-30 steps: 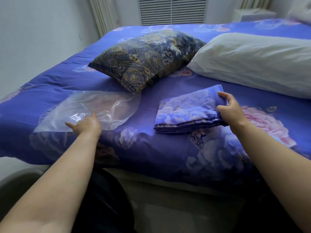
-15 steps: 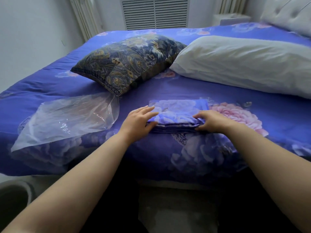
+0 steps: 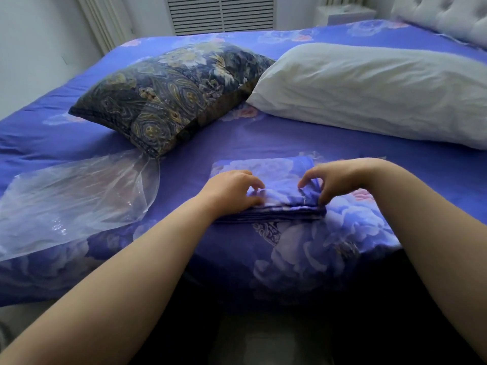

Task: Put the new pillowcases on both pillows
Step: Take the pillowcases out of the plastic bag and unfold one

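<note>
A folded stack of blue floral pillowcases (image 3: 276, 172) lies near the front edge of the bed. My left hand (image 3: 229, 189) pinches the top layer at the stack's near left corner. My right hand (image 3: 332, 177) pinches the same layer at the near right corner, lifting the fabric slightly. A pillow in a dark paisley case (image 3: 168, 93) lies behind the stack to the left. A bare white pillow (image 3: 374, 88) lies behind it to the right.
A crumpled clear plastic bag (image 3: 76, 196) lies on the blue floral bedspread (image 3: 290, 133) left of the stack. A tufted headboard (image 3: 445, 14) is at the far right. A louvred vent and a radiator stand against the far wall.
My left hand left the plastic bag and came to the stack. Both hands now pinch the top layer at the near edge instead of resting on the stack's sides.
</note>
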Motion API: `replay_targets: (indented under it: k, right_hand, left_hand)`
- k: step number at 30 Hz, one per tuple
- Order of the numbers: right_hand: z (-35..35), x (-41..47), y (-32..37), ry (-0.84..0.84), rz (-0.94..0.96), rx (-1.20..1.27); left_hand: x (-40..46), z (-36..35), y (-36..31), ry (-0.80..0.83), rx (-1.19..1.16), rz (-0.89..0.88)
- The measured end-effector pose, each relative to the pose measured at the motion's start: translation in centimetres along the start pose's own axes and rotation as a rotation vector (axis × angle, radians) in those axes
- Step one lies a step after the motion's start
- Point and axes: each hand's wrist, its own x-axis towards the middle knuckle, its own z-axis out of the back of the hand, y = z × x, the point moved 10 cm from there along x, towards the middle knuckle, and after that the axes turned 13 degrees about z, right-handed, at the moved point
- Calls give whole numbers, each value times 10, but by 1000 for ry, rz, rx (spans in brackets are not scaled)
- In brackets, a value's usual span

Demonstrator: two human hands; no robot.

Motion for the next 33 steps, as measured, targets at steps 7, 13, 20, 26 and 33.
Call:
replay_targets:
  k: [7,13,20,26,33]
  right_hand:
    - [74,4,23,-741,224,83]
    - [68,-9,69,-945,484,386]
    - [53,4,54,-689,273,102]
    - [57,-14,89,-807,482,266]
    - [59,-19,98,-637,498,653]
  left_hand:
    - [9,8,5,-4,-365,81]
    - [11,28,13,-124,-896,193]
    - [1,33,3,77,-1157,88]
    - [-10,51,-8,-30,-712,-114]
    - [-21,65,2,158,-1208,60]
